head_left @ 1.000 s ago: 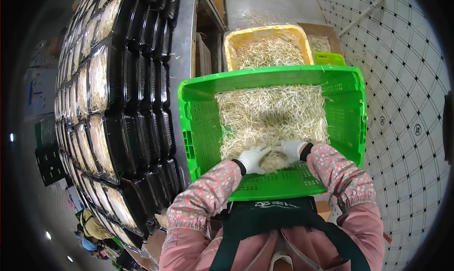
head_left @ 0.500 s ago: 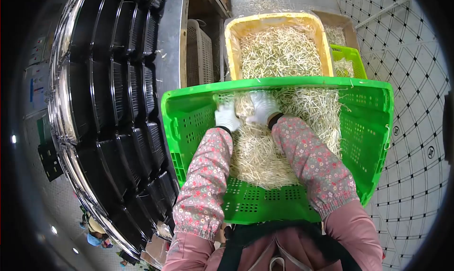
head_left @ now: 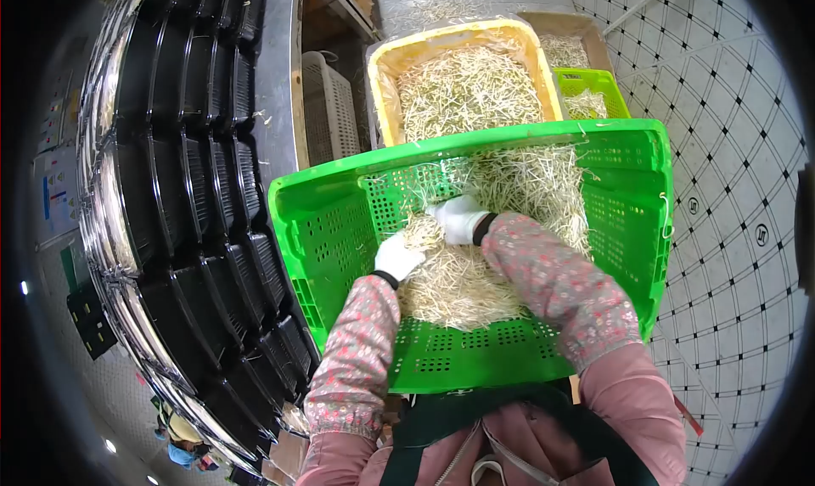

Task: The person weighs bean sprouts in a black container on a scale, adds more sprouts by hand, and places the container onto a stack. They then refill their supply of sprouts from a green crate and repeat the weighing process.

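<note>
1. While both my hands are sunk in the heap of sprouts (head_left: pixel 475 282), that heap lies inside the green crate (head_left: pixel 340 223). It fills the crate's middle and far right and leaves the near stretch of its holed floor bare.
2. My left hand (head_left: pixel 397 257), in a white glove, presses against the left edge of the heap, and a clump is bunched between it and my other hand. Its fingers are buried in the strands, so I cannot tell whether they are closed.
3. My right hand (head_left: pixel 458 219), gloved in white too, lies on the same clump just beyond the left one. Its fingers bend down into the sprouts, and I cannot tell whether they grip.
4. My flowered sleeves (head_left: pixel 552 282) reach in over the crate's near rim, above my dark apron (head_left: pixel 475 405).
5. Behind the crate's far wall sits a yellow crate (head_left: pixel 384 70), also full of sprouts, with a small green basket (head_left: pixel 598 80) just beside it on the right.
6. To my left, rows of black trays (head_left: pixel 212 189) run along a metal edge (head_left: pixel 276 87), and a white basket (head_left: pixel 327 104) stands between that edge and the yellow crate.
7. On the right is a tiled floor (head_left: pixel 730 163).
</note>
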A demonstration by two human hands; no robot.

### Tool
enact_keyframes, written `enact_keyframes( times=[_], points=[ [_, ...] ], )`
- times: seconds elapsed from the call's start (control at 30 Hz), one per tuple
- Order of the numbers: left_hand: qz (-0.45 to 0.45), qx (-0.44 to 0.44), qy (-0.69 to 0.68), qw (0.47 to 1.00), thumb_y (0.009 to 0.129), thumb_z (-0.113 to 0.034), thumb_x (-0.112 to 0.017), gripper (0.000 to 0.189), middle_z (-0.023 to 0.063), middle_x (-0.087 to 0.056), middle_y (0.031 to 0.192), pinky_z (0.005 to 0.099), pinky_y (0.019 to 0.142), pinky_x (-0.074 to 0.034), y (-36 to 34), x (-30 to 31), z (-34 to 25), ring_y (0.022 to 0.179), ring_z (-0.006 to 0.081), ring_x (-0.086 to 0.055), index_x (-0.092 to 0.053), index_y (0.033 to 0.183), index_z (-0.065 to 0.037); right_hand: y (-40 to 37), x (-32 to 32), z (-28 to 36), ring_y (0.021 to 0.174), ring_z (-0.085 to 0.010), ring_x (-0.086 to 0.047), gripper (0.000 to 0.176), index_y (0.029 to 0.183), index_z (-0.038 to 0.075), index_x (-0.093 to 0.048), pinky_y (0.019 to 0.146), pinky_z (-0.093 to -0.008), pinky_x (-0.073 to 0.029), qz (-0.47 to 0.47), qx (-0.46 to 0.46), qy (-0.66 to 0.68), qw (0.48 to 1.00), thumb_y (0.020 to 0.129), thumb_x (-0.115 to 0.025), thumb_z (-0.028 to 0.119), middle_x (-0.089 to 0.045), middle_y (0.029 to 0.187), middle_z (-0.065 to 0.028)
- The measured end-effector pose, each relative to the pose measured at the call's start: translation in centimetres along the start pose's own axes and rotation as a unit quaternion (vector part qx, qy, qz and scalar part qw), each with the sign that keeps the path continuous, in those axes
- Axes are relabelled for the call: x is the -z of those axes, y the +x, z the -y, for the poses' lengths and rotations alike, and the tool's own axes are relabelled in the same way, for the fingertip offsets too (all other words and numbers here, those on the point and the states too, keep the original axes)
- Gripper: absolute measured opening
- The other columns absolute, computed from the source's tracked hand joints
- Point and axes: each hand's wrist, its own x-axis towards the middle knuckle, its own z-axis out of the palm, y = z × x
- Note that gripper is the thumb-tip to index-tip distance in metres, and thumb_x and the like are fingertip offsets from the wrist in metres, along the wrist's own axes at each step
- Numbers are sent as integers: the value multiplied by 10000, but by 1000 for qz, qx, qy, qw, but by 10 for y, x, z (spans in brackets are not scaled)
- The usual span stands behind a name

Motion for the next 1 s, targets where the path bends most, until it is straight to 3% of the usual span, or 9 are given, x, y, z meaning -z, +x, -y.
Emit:
enact_keyframes(
  times=[0.1, 0.3, 0.33, 0.57, 0.7, 0.83, 0.9, 0.97, 1.0],
  points=[
    [4, -75, -124, 989, 738, -268, -739, 484, 174, -700, 1029, 404, 848, -534, -21, 30, -55, 970, 338, -662, -629, 1174, -88, -46, 57, 10, 796, -363, -684, 379, 1145, 123, -598, 696, -464, -538, -31, 37, 39, 998, 771, -626, 173, -696, 850, -150],
    [-169, -214, 121, 955, 753, -246, -702, 611, 168, -617, 1133, 432, 837, -519, 26, -7, -142, 1045, 345, -597, -517, 1309, -68, -88, 72, -53, 1031, -324, -644, 499, 1275, 140, -546, 802, -432, -526, -185, -49, -95, 977, 783, -614, 89, -675, 1059, -133],
    [-151, -211, 187, 947, 754, -235, -691, 632, 167, -579, 1187, 440, 843, -512, 32, -27, -136, 1069, 353, -572, -496, 1333, -73, -94, 63, -60, 1247, -320, -530, 634, 1373, 166, -487, 910, -436, -503, -158, -68, -93, 981, 769, -670, 115, -557, 1334, -146],
    [161, -254, 228, 926, 928, -357, -594, 526, 190, -481, 1407, 498, 1078, -381, -90, -67, -85, 1292, 405, -437, -510, 1377, -96, -220, -30, -16, 1415, -481, -274, 761, 1520, 218, -331, 1105, -531, -365, 146, -43, -10, 988, 864, -673, 395, -192, 1580, -254],
    [356, -173, 88, 914, 943, -359, -604, 464, 189, -586, 1336, 419, 1051, -440, -88, -1, -108, 1248, 338, -551, -598, 1321, -90, -226, -12, -51, 1182, -367, -584, 544, 1373, 186, -549, 1036, -405, -445, 184, 45, 268, 945, 903, -596, 457, -576, 1335, -207],
    [166, -85, 74, 980, 923, -401, -595, 533, 191, -575, 1347, 423, 1043, -432, -9, 6, -138, 1244, 358, -544, -563, 1353, -88, -147, 39, -76, 1020, -349, -657, 435, 1289, 169, -606, 905, -421, -517, -70, -70, 142, 985, 908, -571, 376, -670, 1148, -200],
    [-125, -228, 191, 947, 920, -430, -581, 650, 192, -512, 1413, 474, 1089, -365, 37, -30, -122, 1310, 368, -473, -433, 1452, -87, -109, 19, -85, 1297, -354, -474, 631, 1471, 159, -387, 1059, -477, -387, -226, -126, 9, 966, 918, -559, 409, -469, 1439, -201],
    [-196, -209, 303, 909, 878, -500, -618, 713, 189, -642, 1179, 490, 981, -438, 40, -76, -99, 1106, 387, -581, -444, 1417, -67, -96, -29, -81, 1414, -387, -308, 722, 1515, 132, -287, 1107, -533, -303, -218, -116, 11, 969, 924, -556, 448, -316, 1540, -211],
    [-14, -119, 250, 961, 888, -499, -589, 669, 203, -629, 1125, 514, 952, -420, 16, -84, -103, 1084, 391, -563, -467, 1391, -76, -117, -27, -55, 1415, -414, -301, 733, 1518, 117, -278, 1124, -551, -280, -104, -128, -4, 986, 922, -565, 433, -296, 1549, -222]
  ],
)
